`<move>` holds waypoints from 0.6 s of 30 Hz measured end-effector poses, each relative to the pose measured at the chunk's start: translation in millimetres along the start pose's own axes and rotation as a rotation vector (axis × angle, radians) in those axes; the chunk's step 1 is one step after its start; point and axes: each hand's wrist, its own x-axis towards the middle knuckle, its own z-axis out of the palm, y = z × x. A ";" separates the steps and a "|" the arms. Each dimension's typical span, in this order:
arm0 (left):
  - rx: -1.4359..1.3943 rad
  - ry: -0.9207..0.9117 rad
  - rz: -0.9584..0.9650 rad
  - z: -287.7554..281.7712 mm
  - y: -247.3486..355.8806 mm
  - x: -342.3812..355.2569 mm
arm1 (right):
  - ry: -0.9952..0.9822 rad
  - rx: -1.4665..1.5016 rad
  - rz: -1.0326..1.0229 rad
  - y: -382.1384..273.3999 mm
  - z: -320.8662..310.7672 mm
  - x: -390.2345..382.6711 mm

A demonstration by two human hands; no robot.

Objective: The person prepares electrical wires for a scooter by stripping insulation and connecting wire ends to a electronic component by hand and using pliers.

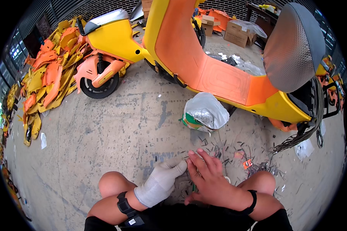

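My left hand (160, 182) wears a whitish knitted glove. Its fingers are curled in and the thumb presses forward, touching the fingertips of my bare right hand or nearly so; whatever it pinches is too small to make out. My right hand (209, 173) has its fingers stretched out and spread, back turned up. Below it a thin green thing (194, 188) shows in part, mostly hidden. Just ahead stands a bucket lined with a white plastic bag (212, 104), with silvery material inside. Short dark wire scraps (219, 148) litter the floor around, with a small orange piece (247, 164) among them.
A yellow and orange scooter (223, 79) stands close ahead, with a bundle of wires (310, 131) hanging at its right. Part of another scooter (115, 42) is at the left. Behind it rises a heap of yellow and orange panels (50, 73). Cardboard boxes (236, 34) sit at the back.
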 end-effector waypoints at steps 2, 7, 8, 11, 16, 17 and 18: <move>0.087 0.015 0.011 -1.1 0.9 2.2 | -0.082 0.215 0.012 10.7 -5.5 -0.2; 0.281 0.002 0.010 -2.8 8.0 1.4 | -0.160 0.660 0.017 39.0 -24.3 3.1; 0.295 0.006 0.028 -4.5 6.8 1.4 | -0.162 0.685 0.004 40.3 -27.2 4.3; 0.271 0.002 0.043 -4.2 9.5 2.0 | -0.101 0.936 0.023 45.7 -27.5 -0.6; 0.633 -0.137 -0.010 8.5 32.2 -3.6 | 0.144 1.075 0.243 49.9 -18.9 -6.0; 0.729 -0.195 -0.054 10.3 36.0 -5.5 | 0.120 0.997 0.233 47.9 -22.4 -0.7; 0.766 -0.220 -0.028 9.9 34.1 -6.2 | 0.096 0.917 0.222 45.7 -25.1 3.0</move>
